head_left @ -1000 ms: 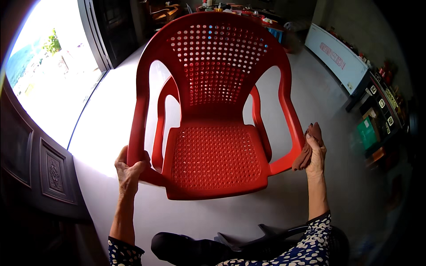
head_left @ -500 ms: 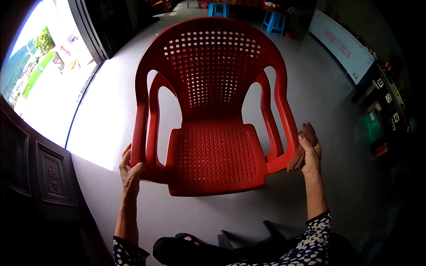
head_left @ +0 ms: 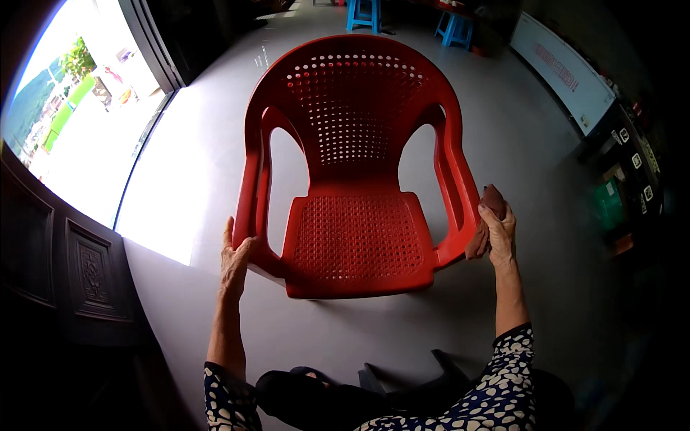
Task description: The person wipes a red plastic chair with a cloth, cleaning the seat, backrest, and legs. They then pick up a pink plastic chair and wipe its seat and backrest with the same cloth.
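A red plastic armchair (head_left: 359,244) with a perforated back and a woven-pattern seat stands in front of me, facing me. Doubled red edges show along both arms; whether a second chair is stacked with it I cannot tell. At the front of the chair's left arm, my left hand (head_left: 234,267) is closed around the outer side, thumb on top. My right hand (head_left: 503,235) grips a crumpled brown cloth (head_left: 480,241) and presses it against the front of the right arm. The undersides of the chair and most of its legs are hidden.
Behind my hands, dark chair legs (head_left: 449,370) show near my own legs. A carved dark door (head_left: 90,269) and a bright doorway (head_left: 108,158) lie left. Blue stools (head_left: 364,16) stand at the back. A white chest freezer (head_left: 560,75) and a green box (head_left: 609,204) are right.
The chair sits a little further right and its front edge higher in view, looking slightly smaller. Both hands have moved with it, still at its arms; the cloth stays in my right hand.
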Demonstrator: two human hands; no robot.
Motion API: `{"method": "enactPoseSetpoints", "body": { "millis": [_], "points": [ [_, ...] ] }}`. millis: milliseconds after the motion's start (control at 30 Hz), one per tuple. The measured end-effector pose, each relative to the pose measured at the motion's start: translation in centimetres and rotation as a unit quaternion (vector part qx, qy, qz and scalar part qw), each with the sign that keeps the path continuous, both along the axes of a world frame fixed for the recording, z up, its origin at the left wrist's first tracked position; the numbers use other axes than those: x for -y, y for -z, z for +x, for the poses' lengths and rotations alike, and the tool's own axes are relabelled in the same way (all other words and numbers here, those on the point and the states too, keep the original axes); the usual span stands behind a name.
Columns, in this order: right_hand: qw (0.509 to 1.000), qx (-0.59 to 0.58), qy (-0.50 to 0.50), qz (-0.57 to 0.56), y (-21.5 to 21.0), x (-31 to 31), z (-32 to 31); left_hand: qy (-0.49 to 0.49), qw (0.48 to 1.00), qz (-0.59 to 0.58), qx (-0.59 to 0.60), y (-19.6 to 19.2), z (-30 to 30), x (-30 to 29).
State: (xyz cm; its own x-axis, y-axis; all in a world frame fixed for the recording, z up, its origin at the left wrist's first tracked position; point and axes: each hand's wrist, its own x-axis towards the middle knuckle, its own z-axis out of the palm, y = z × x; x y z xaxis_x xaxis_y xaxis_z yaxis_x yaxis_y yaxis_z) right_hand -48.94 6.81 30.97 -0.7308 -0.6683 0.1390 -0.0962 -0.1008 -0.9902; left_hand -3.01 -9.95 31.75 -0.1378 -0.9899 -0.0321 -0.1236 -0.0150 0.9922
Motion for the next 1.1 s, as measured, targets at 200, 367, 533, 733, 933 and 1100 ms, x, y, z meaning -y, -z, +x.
{"method": "enactPoseSetpoints", "body": {
  "millis": [200,367,533,733,933,1100],
  "points": [
    [0.963,0.249,-0.073,-0.076,1.7,0.0,-0.2,-0.047,0.997,0.038,-0.045,1.8,0.3,-0.8],
    [0.951,0.281,-0.124,-0.016,1.2,0.3,-2.0,-0.037,0.998,0.046,-0.036,0.8,-0.5,-0.5],
    [0.991,0.101,-0.071,0.049,0.3,2.8,-4.1,-0.087,0.994,0.046,-0.050,0.3,0.6,0.1],
    [0.975,-0.201,-0.020,-0.094,-5.8,10.9,-0.2,-0.143,0.984,0.057,0.088,1.1,7.2,-2.6],
    [0.921,-0.075,-0.381,-0.022,1.9,28.5,18.9,-0.405,0.896,0.142,0.114,0.3,15.6,-9.3],
    [0.821,-0.013,-0.571,0.027,8.3,38.6,32.2,-0.631,0.733,0.148,0.207,0.5,18.8,-21.2]
  ]
}}
